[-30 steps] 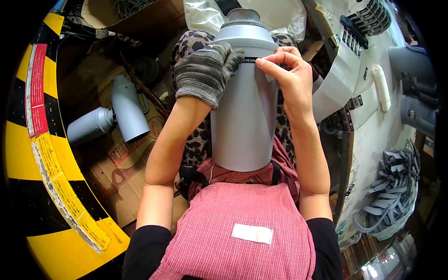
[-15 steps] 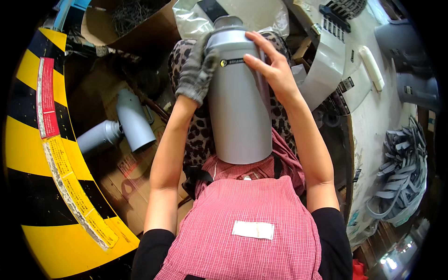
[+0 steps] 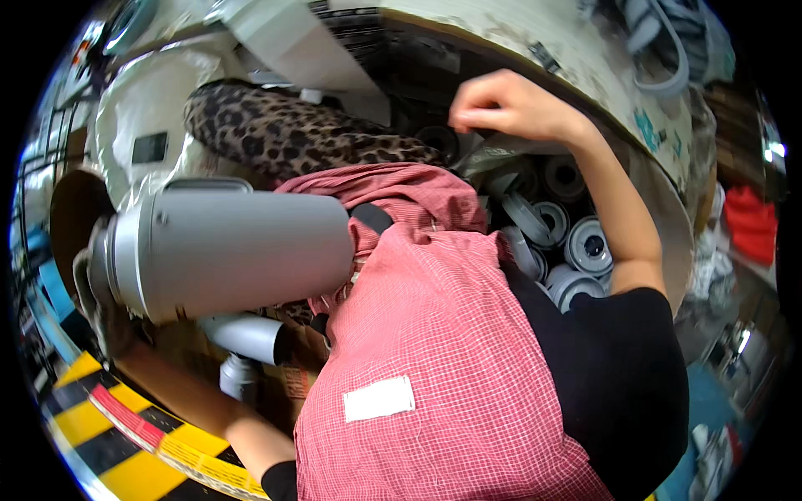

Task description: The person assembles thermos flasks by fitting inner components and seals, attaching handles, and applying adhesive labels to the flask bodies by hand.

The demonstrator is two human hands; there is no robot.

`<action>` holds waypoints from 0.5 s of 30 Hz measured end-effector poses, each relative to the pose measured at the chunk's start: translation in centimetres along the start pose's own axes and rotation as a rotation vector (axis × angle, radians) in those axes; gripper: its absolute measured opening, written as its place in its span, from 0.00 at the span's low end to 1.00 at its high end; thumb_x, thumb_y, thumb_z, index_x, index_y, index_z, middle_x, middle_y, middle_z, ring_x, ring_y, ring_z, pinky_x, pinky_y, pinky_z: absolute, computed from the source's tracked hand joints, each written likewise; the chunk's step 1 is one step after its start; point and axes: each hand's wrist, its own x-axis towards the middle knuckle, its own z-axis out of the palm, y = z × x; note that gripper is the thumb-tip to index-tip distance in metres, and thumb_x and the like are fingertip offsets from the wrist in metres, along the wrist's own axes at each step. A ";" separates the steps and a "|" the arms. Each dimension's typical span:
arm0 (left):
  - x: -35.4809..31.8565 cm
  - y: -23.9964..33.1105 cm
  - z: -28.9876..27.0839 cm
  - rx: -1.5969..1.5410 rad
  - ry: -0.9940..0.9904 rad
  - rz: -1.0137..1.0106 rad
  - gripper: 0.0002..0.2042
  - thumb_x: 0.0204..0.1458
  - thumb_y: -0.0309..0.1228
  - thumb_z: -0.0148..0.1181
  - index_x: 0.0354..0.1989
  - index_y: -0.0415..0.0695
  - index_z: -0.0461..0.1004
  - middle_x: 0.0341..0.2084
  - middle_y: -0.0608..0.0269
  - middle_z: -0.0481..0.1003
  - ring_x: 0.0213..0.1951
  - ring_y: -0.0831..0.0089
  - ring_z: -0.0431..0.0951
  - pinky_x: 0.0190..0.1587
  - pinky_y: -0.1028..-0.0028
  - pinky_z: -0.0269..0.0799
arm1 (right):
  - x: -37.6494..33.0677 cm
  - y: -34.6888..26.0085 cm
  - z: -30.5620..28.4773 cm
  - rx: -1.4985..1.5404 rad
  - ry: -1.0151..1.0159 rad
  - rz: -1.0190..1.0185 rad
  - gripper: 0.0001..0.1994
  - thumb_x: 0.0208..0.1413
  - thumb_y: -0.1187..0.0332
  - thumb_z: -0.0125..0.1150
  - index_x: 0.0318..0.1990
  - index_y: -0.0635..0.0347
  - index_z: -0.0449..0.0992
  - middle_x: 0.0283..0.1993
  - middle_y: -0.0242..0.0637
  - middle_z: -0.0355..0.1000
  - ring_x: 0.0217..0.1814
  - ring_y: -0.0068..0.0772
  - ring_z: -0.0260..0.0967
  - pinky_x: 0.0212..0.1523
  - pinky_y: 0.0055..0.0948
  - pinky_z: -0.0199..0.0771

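Note:
A large grey thermos flask lies sideways across the left of my lap, its wide base toward the pink checked apron. A slim handle runs along its upper side. My left hand, in a grey glove, is closed around the flask's narrow shoulder end; the flask hides part of the fingers. Over to the right, my bare right hand is raised apart from the flask, its fingers curled in and slightly blurred. Below it sits a container with several round grey lid-like parts.
Two more grey flask bodies lie at lower left, beside a black-and-yellow striped edge. A pale worktop curves along the back right, with grey straps on it. A clear plastic bag stands far left. Red cloth lies far right.
My view has swung right. The flask has gone from upright between both hands to lying sideways at left. My right hand has let go of it and moved right, over the lid-like parts.

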 end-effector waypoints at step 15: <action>-4.0 -7.8 -9.2 0.426 0.160 0.139 0.20 0.65 0.34 0.50 0.64 0.41 0.68 0.62 0.51 0.69 0.60 0.61 0.72 0.65 0.61 0.65 | -22.8 12.4 16.8 -0.266 0.261 1.133 0.44 0.44 0.57 0.65 0.72 0.55 0.57 0.47 0.62 0.77 0.53 0.65 0.74 0.54 0.52 0.75</action>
